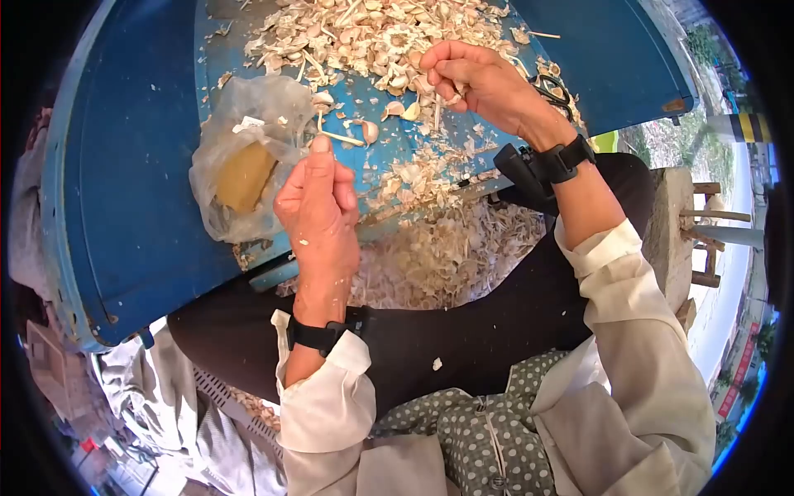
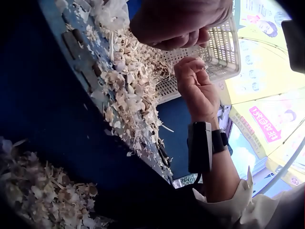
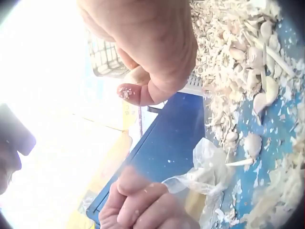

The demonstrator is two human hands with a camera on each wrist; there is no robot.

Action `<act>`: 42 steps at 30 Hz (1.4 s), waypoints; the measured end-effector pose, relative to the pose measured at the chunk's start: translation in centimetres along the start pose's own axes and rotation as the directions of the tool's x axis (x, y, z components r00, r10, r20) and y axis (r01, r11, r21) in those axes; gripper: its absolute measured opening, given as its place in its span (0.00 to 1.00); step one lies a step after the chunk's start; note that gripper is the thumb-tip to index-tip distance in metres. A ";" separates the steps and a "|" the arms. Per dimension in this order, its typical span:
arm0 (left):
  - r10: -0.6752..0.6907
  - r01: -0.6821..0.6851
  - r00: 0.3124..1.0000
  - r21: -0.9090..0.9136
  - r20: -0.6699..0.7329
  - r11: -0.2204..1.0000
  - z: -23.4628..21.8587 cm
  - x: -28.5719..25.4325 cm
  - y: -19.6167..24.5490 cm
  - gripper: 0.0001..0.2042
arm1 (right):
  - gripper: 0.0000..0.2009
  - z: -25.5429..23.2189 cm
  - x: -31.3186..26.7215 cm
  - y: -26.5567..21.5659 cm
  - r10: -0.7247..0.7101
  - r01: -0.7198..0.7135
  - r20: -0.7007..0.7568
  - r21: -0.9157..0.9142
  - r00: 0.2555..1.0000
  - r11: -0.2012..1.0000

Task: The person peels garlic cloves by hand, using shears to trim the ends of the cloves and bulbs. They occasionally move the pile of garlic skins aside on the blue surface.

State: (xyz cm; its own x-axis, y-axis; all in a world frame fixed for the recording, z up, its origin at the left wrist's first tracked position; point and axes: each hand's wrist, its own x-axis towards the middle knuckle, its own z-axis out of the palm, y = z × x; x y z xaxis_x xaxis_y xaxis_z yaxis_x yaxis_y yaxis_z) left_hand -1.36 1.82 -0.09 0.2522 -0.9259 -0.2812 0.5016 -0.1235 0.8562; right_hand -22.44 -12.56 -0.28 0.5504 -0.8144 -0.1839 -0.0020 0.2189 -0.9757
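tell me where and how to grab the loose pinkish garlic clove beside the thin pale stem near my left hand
Pinch the clove across its plump middle, coming down from above. It looks longer than wide, so its long sides likely suit thumb and finger, and nothing covers its top. The stem lies close to one side.

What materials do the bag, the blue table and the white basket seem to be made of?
The bag looks like thin, glossy plastic film: it is see-through and crinkled. The blue table seems to be painted metal, with a slight sheen and a rust-like patch at one corner, though painted wood is possible. The basket looks like moulded plastic: its pale walls have regular openings.
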 end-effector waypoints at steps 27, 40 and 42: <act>-0.295 0.367 0.746 0.000 0.596 0.930 1.4 -3.1 -2.8 0.13 | 0.10 5.8 -9.4 -1.0 -0.193 0.260 0.245 -0.277 0.950 0.925; -0.043 -0.017 0.987 0.364 0.156 0.931 1.8 -2.4 -3.9 0.19 | 0.10 -4.4 -22.1 -8.5 -0.765 0.452 -0.613 -0.636 0.197 0.626; -0.060 0.005 0.988 0.355 0.143 0.935 1.3 -2.1 -4.0 0.18 | 0.10 -11.5 -24.8 -9.1 -0.728 0.309 -0.685 -0.694 -0.003 0.651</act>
State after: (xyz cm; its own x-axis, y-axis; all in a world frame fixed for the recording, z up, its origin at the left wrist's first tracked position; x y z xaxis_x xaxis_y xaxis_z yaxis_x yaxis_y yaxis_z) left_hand -4.96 3.73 -2.32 0.1007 -0.9583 -0.2673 0.1761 -0.2473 0.9528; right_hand -45.73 -0.52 11.76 -0.5722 -0.5252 0.6299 -0.4104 -0.4816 -0.7743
